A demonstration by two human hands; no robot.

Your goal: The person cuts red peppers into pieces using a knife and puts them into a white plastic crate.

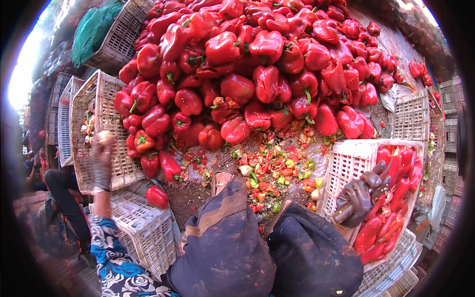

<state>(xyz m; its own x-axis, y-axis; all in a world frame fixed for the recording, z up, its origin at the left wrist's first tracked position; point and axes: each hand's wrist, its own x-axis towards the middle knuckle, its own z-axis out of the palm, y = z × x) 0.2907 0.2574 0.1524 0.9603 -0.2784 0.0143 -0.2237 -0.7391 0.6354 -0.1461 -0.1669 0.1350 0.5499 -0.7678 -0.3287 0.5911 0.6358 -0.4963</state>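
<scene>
My left hand (102,166), gloved and smeared by motion, reaches in front of a tipped white plastic crate (115,123). At its fingertips is a pale lump that looks like a pepper core (105,137). My right hand (357,199), in a dark, wet glove, is over a white crate (341,166) of cut red pepper pieces (396,218). It is closed round a tool with a brown handle (340,217); the rest of the tool is hard to make out. A large heap of whole red peppers (237,86) lies ahead of my knees.
Pepper scraps and seeds (282,173) litter the ground between my feet. One red pepper (157,196) rests by an upturned crate (141,225) at left. More crates (410,116) stand on the right. A green net (94,32) hangs over a crate at far left.
</scene>
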